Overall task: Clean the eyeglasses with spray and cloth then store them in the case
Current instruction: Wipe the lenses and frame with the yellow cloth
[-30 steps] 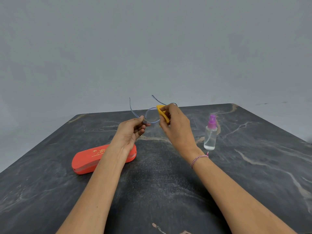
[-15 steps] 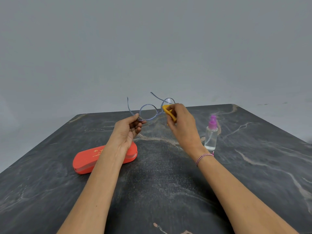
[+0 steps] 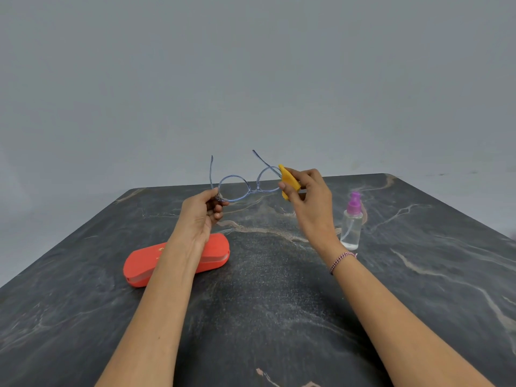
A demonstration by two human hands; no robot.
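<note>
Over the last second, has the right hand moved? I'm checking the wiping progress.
Yes. The right hand with the cloth has shifted right, nearer the bottle, and slightly up, now at the glasses' right lens.

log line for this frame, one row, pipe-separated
phase: wiping lens | left hand: holds eyeglasses by hinge | right hand: yellow cloth on lens | case: closed | spray bottle: upright on table
</note>
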